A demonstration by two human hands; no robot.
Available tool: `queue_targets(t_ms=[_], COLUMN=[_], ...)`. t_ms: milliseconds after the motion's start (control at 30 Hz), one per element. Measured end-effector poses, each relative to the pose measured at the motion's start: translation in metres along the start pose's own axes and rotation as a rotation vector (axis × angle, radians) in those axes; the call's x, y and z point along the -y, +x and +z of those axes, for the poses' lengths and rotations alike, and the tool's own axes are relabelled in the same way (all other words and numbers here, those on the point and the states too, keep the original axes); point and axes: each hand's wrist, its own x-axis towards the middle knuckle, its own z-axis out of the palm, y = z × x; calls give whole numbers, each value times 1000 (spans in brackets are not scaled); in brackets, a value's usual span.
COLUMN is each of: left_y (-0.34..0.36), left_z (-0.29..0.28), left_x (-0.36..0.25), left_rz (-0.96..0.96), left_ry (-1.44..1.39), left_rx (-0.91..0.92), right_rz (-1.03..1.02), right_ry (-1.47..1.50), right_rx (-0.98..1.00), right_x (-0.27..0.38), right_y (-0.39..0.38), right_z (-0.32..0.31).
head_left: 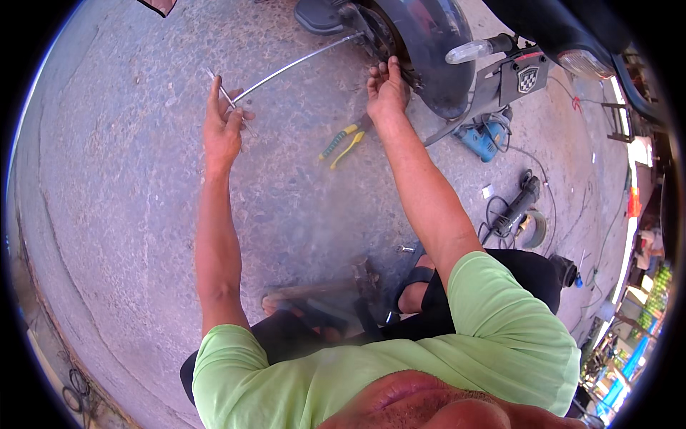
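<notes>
My left hand (223,127) is shut on the near end of a long thin metal rod (293,66) that runs up and right to the rear wheel (429,50) of a dark scooter. A short thin metal piece crosses the rod at my fingers. My right hand (387,89) rests on the lower edge of that wheel near its hub, fingers pressed against it; whether it grips a part there is hidden. Pliers with yellow and green handles (341,143) lie on the concrete between my two hands.
A blue power tool (484,137) lies under the scooter's rear mudflap (516,77). A black angle grinder (520,209) with cord lies at the right. A small metal socket (406,249) sits near my sandalled foot (416,280). Rough concrete ground (128,179) spreads to the left.
</notes>
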Motion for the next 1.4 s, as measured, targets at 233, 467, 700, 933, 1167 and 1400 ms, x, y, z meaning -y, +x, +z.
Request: queue_targets(t_ms=[233,467,700,933,1167,1400], left_y=[15,3,8,2,10,3], left_z=[-17,0,-25,4,-6,3], left_x=[30,9,40,4,18,13], left_rz=[59,313,-171,13,530,403], left_ry=[137,900,-550,-48,545,644], left_rx=[28,-207,12,-164,-256,-303], right_rz=[-1,-4,-68,-77,-104,-65], right_ry=[-22,-34,-87,-119,-132,-128], right_rx=[17,-6,29,12,33,35], right_x=[-1,4,2,6,2,4], right_y=[-1,0,-1,-5,-2,3], right_z=[0,0,2,2,2,-3])
